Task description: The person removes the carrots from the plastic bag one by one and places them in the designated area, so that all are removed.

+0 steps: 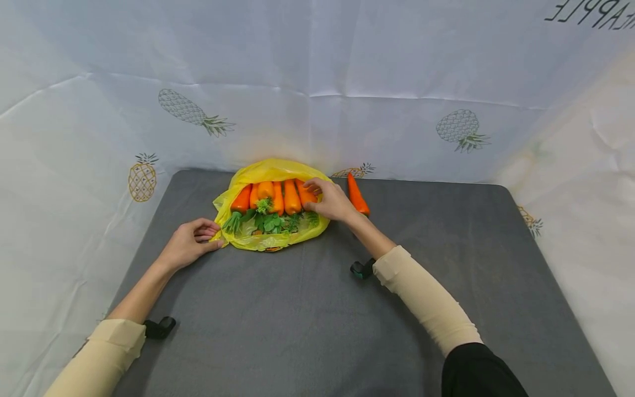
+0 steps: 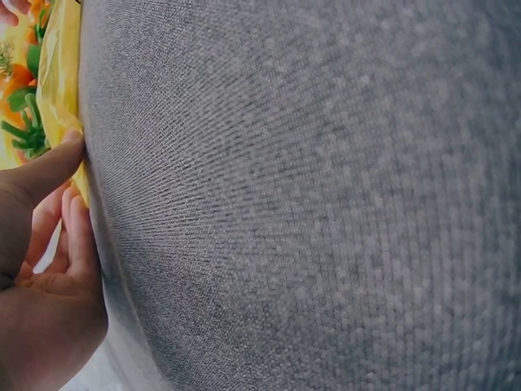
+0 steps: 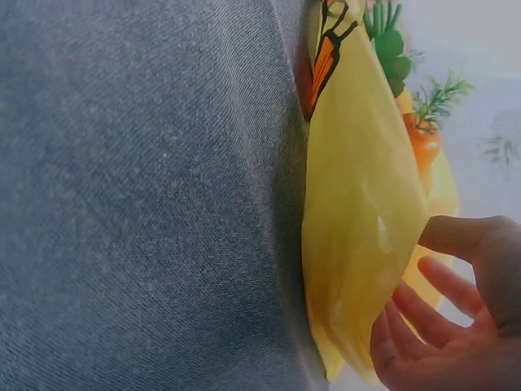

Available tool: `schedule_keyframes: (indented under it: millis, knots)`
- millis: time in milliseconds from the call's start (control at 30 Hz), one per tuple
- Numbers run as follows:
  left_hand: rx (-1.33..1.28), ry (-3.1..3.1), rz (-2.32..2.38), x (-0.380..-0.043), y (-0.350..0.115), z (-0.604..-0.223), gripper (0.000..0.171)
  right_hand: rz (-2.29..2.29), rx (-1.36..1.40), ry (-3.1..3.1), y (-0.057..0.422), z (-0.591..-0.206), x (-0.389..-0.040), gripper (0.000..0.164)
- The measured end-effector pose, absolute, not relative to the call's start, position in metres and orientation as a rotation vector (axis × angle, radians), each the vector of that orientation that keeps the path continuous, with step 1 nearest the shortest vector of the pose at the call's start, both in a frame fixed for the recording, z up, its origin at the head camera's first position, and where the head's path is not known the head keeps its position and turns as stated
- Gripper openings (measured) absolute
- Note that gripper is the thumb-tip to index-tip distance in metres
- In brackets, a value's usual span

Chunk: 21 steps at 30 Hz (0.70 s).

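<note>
A yellow plastic bag (image 1: 278, 241) lies with its mouth spread, holding several orange carrots (image 1: 291, 197) side by side with green leafy tops (image 1: 272, 223). My left hand (image 1: 190, 242) pinches the bag's left edge between thumb and fingers, seen close up in the left wrist view. At the bag's right side, my right hand (image 1: 329, 199) has its fingertips at the rightmost carrot and the rim. In the right wrist view its fingers are spread and loosely bent against the yellow plastic. One more carrot (image 1: 358, 196) lies outside the bag, just beyond the right hand.
The grey cloth-covered table (image 1: 278, 320) stretches out in front of the bag. Behind it hangs a white curtain (image 1: 377, 138) printed with pineapples. An orange and black butterfly-like pattern (image 3: 327, 61) shows at the bag's front.
</note>
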<state>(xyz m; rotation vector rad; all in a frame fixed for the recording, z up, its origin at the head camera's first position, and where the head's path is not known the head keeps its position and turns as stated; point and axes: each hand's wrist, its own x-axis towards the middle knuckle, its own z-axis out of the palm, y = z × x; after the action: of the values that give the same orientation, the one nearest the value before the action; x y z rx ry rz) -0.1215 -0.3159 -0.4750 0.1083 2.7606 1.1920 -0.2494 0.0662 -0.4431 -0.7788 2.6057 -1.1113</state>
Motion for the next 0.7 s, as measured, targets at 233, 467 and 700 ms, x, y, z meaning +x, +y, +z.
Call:
schedule_keyframes:
  millis: [233, 467, 700]
  knots:
    - [0.119, 2.764, 1.186, -0.1215, -0.3174, -0.4763, 0.042, -1.067, -0.73, 2.632, 0.0624, -0.4479, -0.2529, 0.053]
    - [0.133, 2.762, 1.199, -0.1224, -0.3168, -0.4756, 0.041, -1.037, -0.707, 2.625, 0.0592, -0.4508, -0.2526, 0.055]
    - [0.143, 2.761, 1.226, -0.1222, -0.3159, -0.4763, 0.041, -1.033, -0.688, 2.625, 0.0567, -0.4496, -0.2511, 0.051]
